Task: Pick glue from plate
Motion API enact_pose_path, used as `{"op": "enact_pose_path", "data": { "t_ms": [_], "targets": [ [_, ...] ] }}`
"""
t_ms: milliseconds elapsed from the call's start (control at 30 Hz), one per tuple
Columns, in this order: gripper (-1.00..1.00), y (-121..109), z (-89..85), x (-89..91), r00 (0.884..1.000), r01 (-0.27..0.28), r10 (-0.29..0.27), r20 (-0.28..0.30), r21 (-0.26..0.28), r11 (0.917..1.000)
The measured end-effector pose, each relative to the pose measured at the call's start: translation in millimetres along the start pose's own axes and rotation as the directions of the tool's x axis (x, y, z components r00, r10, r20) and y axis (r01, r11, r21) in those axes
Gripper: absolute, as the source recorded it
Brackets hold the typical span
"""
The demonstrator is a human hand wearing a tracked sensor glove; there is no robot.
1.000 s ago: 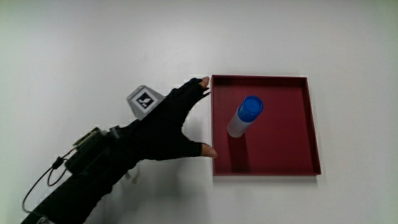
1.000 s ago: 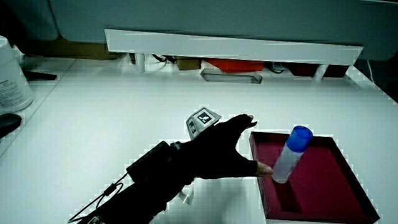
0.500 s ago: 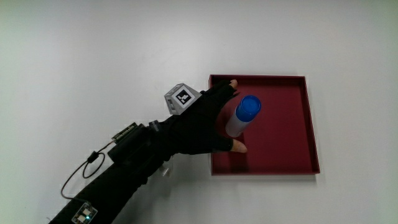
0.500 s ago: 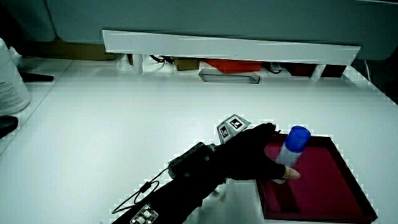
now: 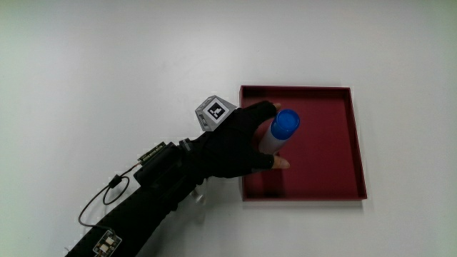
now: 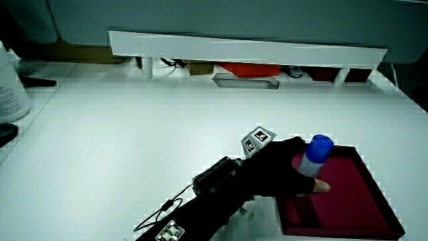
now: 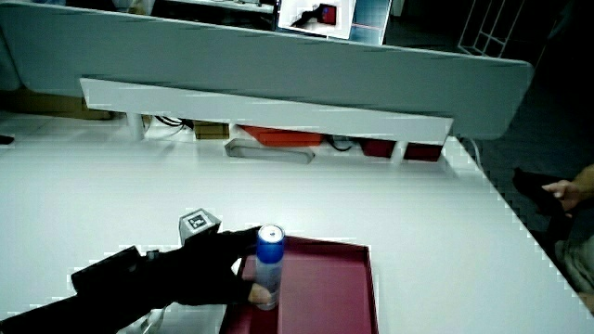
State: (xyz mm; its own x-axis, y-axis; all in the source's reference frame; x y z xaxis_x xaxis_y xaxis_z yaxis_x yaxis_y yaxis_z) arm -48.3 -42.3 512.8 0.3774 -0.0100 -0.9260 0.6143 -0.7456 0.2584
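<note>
A glue stick [image 5: 285,123] with a blue cap and pale tube stands upright in a dark red square plate [image 5: 328,157]. The gloved hand [image 5: 239,139] reaches over the plate's rim, with its fingers and thumb wrapped around the tube's lower part. A patterned cube [image 5: 216,111] sits on the back of the hand. In both side views the hand [image 6: 281,174] [image 7: 213,269] covers the tube's body, and only the capped upper part of the glue stick [image 6: 319,147] [image 7: 269,250] shows above it. The glue stick's base still rests in the plate [image 6: 348,194] [image 7: 325,288].
A low white partition [image 6: 247,47] runs along the table's edge farthest from the person, with a grey tray [image 6: 245,82] under it. A white container [image 6: 10,80] and a dark object [image 6: 5,134] sit at the table's side edge. A thin cable [image 5: 107,196] trails from the forearm.
The hand has moved from beside the plate over its rim and closed around the glue stick. The glue stick has stayed upright where it was.
</note>
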Motion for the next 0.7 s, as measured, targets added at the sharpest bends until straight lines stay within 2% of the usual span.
{"op": "enact_pose_path", "data": {
  "t_ms": [133,167,233,267,333,400,433,500,533,633,667,700],
  "targets": [
    [0.67,-1,-0.2,-1.6,0.999,0.036,-0.038,0.028,0.049,0.9981],
    [0.72,-2,-0.2,-0.4,1.000,0.017,-0.017,0.010,0.051,0.9986],
    [0.83,-2,-0.7,-1.1,1.000,0.018,-0.018,0.006,0.055,0.9983],
    [0.89,-3,-1.2,-1.0,0.999,0.016,-0.018,0.027,0.057,0.9982],
    [1.00,-3,-1.4,-1.5,1.000,0.027,-0.028,0.011,0.068,0.9973],
    [1.00,-5,-1.9,-3.3,1.000,0.026,-0.027,0.014,0.079,0.9965],
    [1.00,-5,-2.2,-4.8,0.999,0.045,-0.047,0.016,0.092,0.9947],
    [1.00,-6,-2.1,-4.7,0.998,0.034,-0.039,0.047,0.098,0.9946],
    [1.00,-7,-1.3,-5.4,0.998,0.035,-0.040,0.044,0.106,0.9938],
    [1.00,-8,3.8,2.0,0.997,0.047,-0.054,0.055,0.108,0.9930],
    [1.00,-8,6.6,4.0,0.994,0.089,-0.096,0.055,0.119,0.9889],
    [1.00,-8,9.5,7.0,0.991,0.100,-0.109,0.079,0.116,0.9883]
  ]
}}
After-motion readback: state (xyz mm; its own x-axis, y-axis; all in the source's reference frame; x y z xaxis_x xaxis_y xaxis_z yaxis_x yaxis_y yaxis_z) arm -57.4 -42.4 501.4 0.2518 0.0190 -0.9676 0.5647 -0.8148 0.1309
